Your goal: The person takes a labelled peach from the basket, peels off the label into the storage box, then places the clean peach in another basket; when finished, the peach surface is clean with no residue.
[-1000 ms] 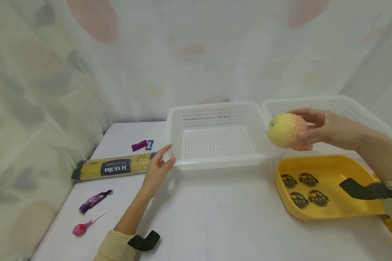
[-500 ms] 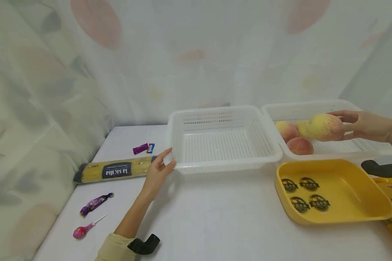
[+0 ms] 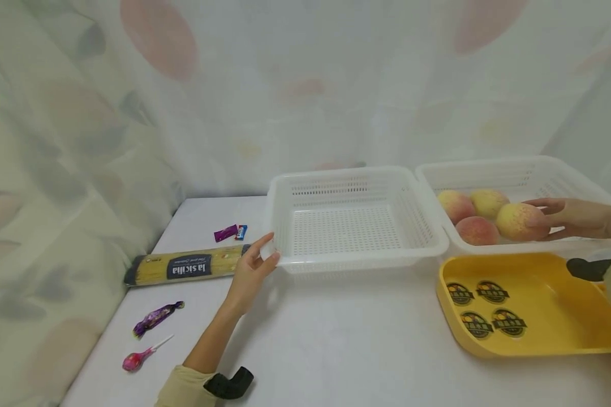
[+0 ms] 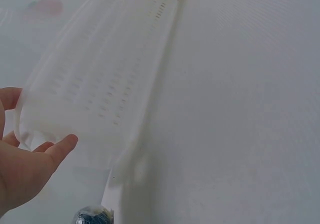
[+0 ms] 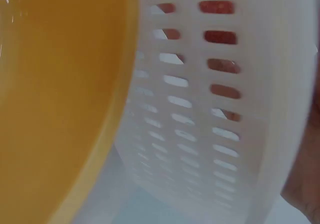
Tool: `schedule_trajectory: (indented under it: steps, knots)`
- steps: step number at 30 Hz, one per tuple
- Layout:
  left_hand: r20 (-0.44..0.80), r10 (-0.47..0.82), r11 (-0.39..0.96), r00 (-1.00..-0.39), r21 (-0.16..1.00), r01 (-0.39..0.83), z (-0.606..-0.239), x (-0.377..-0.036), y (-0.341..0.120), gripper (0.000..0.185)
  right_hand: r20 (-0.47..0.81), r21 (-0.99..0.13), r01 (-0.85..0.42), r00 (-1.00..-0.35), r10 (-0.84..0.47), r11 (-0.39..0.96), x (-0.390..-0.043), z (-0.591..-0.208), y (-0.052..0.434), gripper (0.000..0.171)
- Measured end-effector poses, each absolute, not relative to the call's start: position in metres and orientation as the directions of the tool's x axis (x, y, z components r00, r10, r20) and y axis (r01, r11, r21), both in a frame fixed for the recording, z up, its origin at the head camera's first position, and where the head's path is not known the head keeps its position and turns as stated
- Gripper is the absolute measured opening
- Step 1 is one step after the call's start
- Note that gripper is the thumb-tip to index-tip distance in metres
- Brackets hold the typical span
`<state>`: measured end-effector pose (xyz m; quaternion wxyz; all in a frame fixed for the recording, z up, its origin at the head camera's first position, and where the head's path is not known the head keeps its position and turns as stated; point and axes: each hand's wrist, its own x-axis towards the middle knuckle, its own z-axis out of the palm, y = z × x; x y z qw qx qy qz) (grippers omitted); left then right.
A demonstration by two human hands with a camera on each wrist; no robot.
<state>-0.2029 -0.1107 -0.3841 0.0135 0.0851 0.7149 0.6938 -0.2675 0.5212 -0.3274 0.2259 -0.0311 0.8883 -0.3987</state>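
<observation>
While the right hand (image 3: 572, 219) cups a peach (image 3: 520, 221), left hand (image 3: 252, 271) pinching empty basket (image 3: 356, 263), spaghetti (image 3: 185, 267) beside.

Head cam overhead; wrist cams close-up.

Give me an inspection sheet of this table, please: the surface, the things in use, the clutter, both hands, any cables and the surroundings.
Surface: white table.
Things in use: four peaches in the right-hand white basket; the nearest peach is under the right hand. The left-hand white basket holds nothing.
Clutter: yellow tray with four round stickers, spaghetti packet, two wrapped candies, purple candy, pink lollipop.
Hands: right hand cups the peach inside its basket; left hand grips the near left corner of the empty basket.
Cables: nothing seen.
Surroundings: pale curtain with a leaf print, behind and to the left.
</observation>
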Motion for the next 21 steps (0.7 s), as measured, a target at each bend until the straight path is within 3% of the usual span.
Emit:
schedule_trajectory:
  steps: [10,17,21]
  knots:
    - [0.109,0.144,0.024,-0.984,0.993,0.113,-0.385,-0.204,-0.110,0.056,-0.465,-0.698,0.178,-0.850,-0.249,0.694,-0.273,-0.332,0.520,0.083]
    - [0.100,0.134,0.002,-0.986,0.995,0.101,-0.387,-0.203,-0.110,0.055,-0.578,-0.742,0.333,-0.758,-0.303,0.582,-0.279,-0.336,0.528,0.077]
    - [0.094,0.131,0.011,-0.987,0.995,0.096,-0.388,-0.203,-0.110,0.056,-0.592,-0.739,0.330,-0.735,-0.331,0.588,-0.279,-0.336,0.529,0.076]
